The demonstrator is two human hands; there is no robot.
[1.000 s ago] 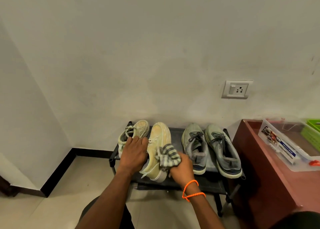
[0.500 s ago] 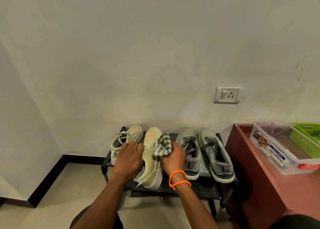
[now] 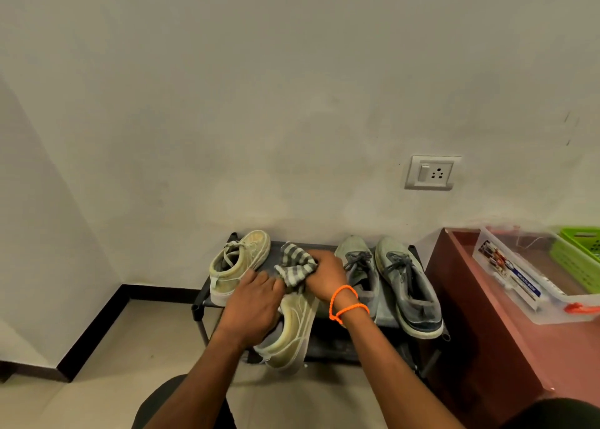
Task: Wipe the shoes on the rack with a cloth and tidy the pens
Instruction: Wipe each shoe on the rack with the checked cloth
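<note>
A low black shoe rack (image 3: 328, 248) stands against the wall. My left hand (image 3: 253, 302) grips a pale yellow sneaker (image 3: 293, 334), lifted off the rack and tipped on its side toward me. My right hand (image 3: 324, 274), with orange bands on the wrist, clutches a grey-and-white striped cloth (image 3: 293, 263) against the sneaker's toe end. The matching yellow sneaker (image 3: 237, 268) sits on the rack's left. Two grey sneakers (image 3: 407, 289) lie on the right part of the rack. No pens are clearly visible.
A reddish-brown table (image 3: 506, 347) stands right of the rack, carrying a clear plastic box (image 3: 532, 285) and a green basket (image 3: 578, 256). A wall socket (image 3: 431, 172) is above. Tiled floor (image 3: 107, 380) lies to the left, with a black skirting along the wall.
The yellow sneaker has been pulled off the rack toward me and tipped sideways. My right hand has slid the cloth from the shoe's middle up to its toe end.
</note>
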